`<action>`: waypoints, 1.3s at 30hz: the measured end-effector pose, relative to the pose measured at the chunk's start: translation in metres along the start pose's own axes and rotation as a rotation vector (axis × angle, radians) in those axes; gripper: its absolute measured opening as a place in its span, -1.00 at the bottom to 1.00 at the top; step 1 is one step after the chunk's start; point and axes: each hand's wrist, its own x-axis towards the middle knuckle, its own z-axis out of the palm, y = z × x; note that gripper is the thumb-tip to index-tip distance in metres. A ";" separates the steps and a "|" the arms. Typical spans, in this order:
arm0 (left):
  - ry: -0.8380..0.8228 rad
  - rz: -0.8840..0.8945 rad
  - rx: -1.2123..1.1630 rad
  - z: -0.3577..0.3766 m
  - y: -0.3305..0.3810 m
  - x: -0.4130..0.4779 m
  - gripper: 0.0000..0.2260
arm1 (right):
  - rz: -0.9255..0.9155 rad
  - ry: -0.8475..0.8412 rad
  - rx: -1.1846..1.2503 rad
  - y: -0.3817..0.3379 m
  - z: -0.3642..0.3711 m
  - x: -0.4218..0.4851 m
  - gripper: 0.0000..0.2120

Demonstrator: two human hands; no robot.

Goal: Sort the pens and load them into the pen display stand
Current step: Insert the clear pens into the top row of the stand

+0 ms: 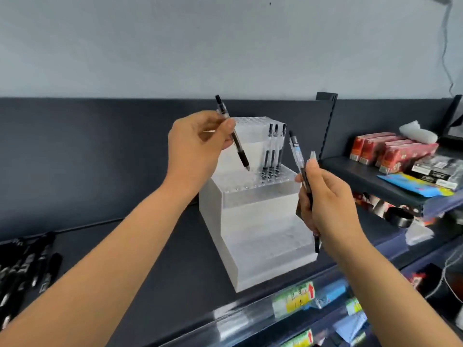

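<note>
The loose pens (23,266) at the left are blurred and cut off by the picture's edge. The right hand (328,206) hides the middle of its held pens (298,156), so their number cannot be told. The left hand (195,149) covers part of its pen (240,151). Print on the shelf labels (294,299) is too blurred to read.

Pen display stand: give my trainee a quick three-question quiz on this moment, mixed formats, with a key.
1. True or false: the pen display stand holds no pens yet.
2. How many upright pens does it hold?
3. The left hand holds its single pen: A tip down over the stand, B tip up, C flat on the shelf.
Key: 1 false; 2 three; 3 A.
</note>
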 end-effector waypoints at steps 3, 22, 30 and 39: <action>0.003 0.031 0.082 0.026 -0.025 0.024 -0.94 | 0.085 -0.081 0.061 0.005 -0.009 0.033 -0.67; -0.070 0.034 0.573 0.078 -0.038 0.055 -0.91 | 0.041 -0.353 0.343 0.031 -0.027 0.125 -0.85; -0.182 -0.124 0.754 0.086 -0.054 0.041 -0.84 | 0.010 -0.425 0.370 0.028 -0.034 0.141 -0.74; -0.258 -0.275 1.123 0.076 -0.034 0.028 -0.75 | 0.028 -0.525 0.336 0.032 -0.030 0.140 -0.75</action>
